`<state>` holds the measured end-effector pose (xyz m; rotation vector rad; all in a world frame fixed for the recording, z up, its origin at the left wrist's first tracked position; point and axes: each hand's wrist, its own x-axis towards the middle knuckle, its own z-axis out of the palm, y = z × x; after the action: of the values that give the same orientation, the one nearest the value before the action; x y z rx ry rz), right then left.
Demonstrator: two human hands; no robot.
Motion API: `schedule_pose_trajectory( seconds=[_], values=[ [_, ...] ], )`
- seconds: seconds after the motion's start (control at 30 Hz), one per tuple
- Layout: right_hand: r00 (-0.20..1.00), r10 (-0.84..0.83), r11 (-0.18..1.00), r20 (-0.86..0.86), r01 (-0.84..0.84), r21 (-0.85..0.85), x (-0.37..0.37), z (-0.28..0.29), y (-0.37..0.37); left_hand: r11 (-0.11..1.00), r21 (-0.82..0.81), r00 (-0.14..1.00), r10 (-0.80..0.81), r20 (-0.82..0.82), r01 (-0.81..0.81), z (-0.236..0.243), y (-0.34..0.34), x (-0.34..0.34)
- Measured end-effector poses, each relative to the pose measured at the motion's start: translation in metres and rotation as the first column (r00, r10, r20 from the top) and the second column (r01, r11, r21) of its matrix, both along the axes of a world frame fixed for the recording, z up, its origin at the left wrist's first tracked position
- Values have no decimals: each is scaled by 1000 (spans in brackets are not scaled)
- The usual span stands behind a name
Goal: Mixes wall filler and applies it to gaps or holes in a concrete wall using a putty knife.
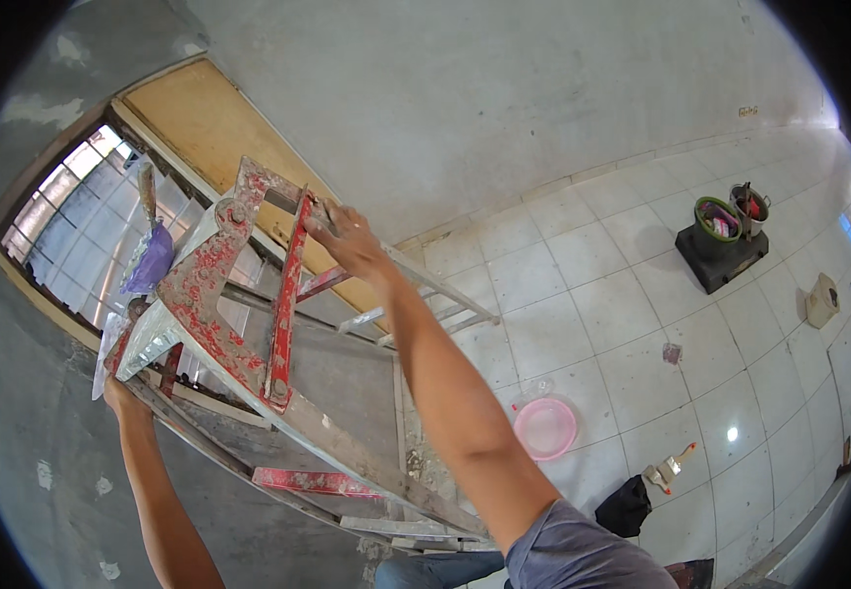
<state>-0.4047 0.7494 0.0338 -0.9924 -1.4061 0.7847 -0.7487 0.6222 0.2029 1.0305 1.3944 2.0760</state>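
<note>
A metal stepladder (214, 304) with worn red paint and grey splatters stands before me, its top near the window. Around the far upper end of its red bar, my right hand (347, 240) is closed, fingers over the edge. My left hand (123, 395) grips the ladder's near left end; its fingers are mostly hidden behind the frame. Beside that hand a whitish flat piece (108, 348) sticks up; whether I hold it too, I cannot tell. A purple plastic bag (153, 257) with a handle-like stick rising from it appears just beyond the ladder top.
A barred window (77, 211) and a yellowish panel (219, 128) are set in the grey wall. On the white tiled floor (583, 324) lie a pink basin (545, 429), a paintbrush (666, 471) and a black cloth-like thing (624, 506). Farther off, buckets (718, 220) stand on a black base.
</note>
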Motion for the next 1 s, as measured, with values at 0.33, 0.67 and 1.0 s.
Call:
schedule_pose_trajectory(
  seconds=[0.33,0.67,1.0],
  values=[
    [981,-194,954,-23,194,230,-30,-11,29,998,-7,997,67,-32,-68,12,-14,9],
    [982,42,979,-183,-4,206,-8,-5,29,994,36,992,106,-72,-103,4,2,-56],
    [933,-204,973,-295,161,-163,-31,26,-31,996,2,989,87,-119,-87,8,-6,-24]
  ],
)
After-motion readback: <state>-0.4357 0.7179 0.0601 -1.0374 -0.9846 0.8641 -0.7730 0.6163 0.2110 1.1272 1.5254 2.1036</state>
